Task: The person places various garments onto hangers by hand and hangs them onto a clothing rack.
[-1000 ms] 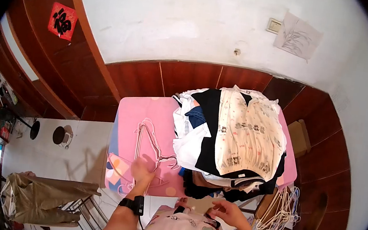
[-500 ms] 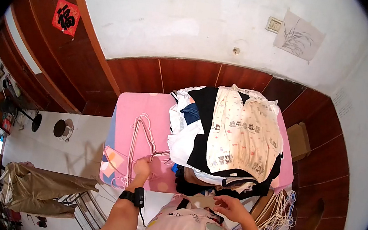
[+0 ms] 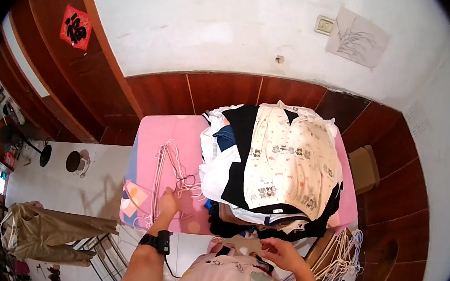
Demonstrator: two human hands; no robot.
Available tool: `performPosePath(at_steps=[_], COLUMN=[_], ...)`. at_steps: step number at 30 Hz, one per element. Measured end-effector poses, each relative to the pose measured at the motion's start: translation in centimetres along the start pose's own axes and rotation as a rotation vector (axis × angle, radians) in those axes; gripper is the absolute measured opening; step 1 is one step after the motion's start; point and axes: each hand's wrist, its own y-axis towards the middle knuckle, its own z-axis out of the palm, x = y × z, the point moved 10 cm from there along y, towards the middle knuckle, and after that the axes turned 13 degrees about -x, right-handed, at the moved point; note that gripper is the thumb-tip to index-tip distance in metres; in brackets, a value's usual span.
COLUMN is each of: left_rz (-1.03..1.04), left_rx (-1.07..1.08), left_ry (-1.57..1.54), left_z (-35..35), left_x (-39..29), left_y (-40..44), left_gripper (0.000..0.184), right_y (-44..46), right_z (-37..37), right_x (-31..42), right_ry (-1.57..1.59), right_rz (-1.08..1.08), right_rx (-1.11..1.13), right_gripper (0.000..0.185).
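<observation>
My left hand point(image 3: 168, 203) is over the left part of the pink-covered table point(image 3: 151, 129), its fingers closed at the lower part of several thin pink clothes hangers point(image 3: 159, 169). The hangers lie flat in a loose group, with dark hooks towards the clothes. My right hand point(image 3: 280, 253) hovers at the table's front edge, below the clothes, fingers apart and holding nothing. A tall pile of clothes stands between the wall and my body. On its top lies a cream garment with small bear prints point(image 3: 292, 159), over black point(image 3: 244, 142) and white point(image 3: 220, 176) pieces.
At the right, a bunch of hangers point(image 3: 336, 261) hangs beside a brown wooden stool point(image 3: 379, 274). A cardboard box point(image 3: 365, 170) is wedged by the wall panelling. To the left, khaki trousers point(image 3: 54, 229) hang over a metal rack point(image 3: 103, 260). A round stool point(image 3: 73, 161) stands on the floor.
My left hand has moved slightly forward along the hangers, which lie in the same place. My right hand stays about where it was. The view has shifted a little.
</observation>
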Motion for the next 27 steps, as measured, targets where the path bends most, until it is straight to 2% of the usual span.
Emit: performPosePath(at_steps=[2,4,5,6,8,10,12,14,15,17,18,20,21,23,24,26,27], left_rz=[0.048,0.258,0.169,0.171,0.066,0.084,0.083,0.141,0.228,0.432,0.44,0.677,0.792,0.982,1.057,1.167,1.217], left_rx=[-0.068,-0.372,-0.358,-0.357,-0.448,-0.5,-0.44,-0.476,-0.498,-0.52,-0.514,-0.351,-0.301,-0.174,-0.098,0.0,0.055], left_ry=[-0.088,-0.322,-0.346,-0.349,-0.503,-0.546,-0.61,-0.693,-0.687,-0.623,-0.626,-0.708,-0.711,-0.703,-0.694,-0.825,-0.818], left_z=[-1.4,-5.9,-6.3,-7.0,-9.1,-11.4,-13.5,-15.9,-18.2,-21.6,-22.6,-23.4,-23.7,-23.2,-22.4,-21.1,-20.5], left_x=[-1.0,-3.5,-2.8,-3.2,-2.6,-4.1,-6.2,-8.6,-11.0,-15.5,-16.7,-21.5,-23.9,-28.0,-29.7,-32.3,-33.6], left_y=[0.2,0.3,0.9,1.4,2.2,2.4,2.1,1.4,0.4,-1.7,-2.6,-5.9,-7.7,-11.6,-13.7,-17.3,-19.2], left_gripper=[0.018,0.018,0.018,0.018,0.015,0.015,0.016,0.018,0.017,0.014,0.014,0.008,0.005,0.003,0.004,0.005,0.006], right_y=[-0.1,-0.3,-0.2,-0.2,-0.2,-0.2,-0.2,-0.1,0.0,0.2,0.1,0.0,-0.1,-4.1,-4.7,-5.5,-5.4], right_z=[0.2,0.2,0.2,0.2,0.3,0.4,0.5,0.8,0.8,-0.2,-0.6,-4.2,-4.7,-9.4,-10.2,-9.1,-8.1], right_x=[-0.6,-0.1,0.3,0.4,0.4,0.3,0.1,0.1,-0.2,1.0,1.6,3.7,5.3,13.1,14.1,16.4,15.8], right_ry=[-0.009,-0.027,-0.045,-0.045,-0.073,-0.064,-0.054,-0.074,-0.07,-0.059,-0.056,0.077,0.079,-0.362,-0.364,-0.548,-0.551], right_rz=[0.006,-0.006,-0.021,-0.021,-0.012,-0.015,-0.017,-0.059,-0.056,-0.215,-0.211,-0.14,-0.14,-0.621,-0.619,-0.776,-0.832], right_rx=[0.02,0.018,0.021,0.017,0.027,0.023,0.017,0.043,0.034,-0.068,-0.078,-0.343,-0.349,-0.934,-0.942,-0.782,-0.657], right_gripper=[0.042,0.043,0.044,0.044,0.045,0.044,0.044,0.04,0.04,0.038,0.038,0.048,0.048,0.063,0.063,0.076,0.076])
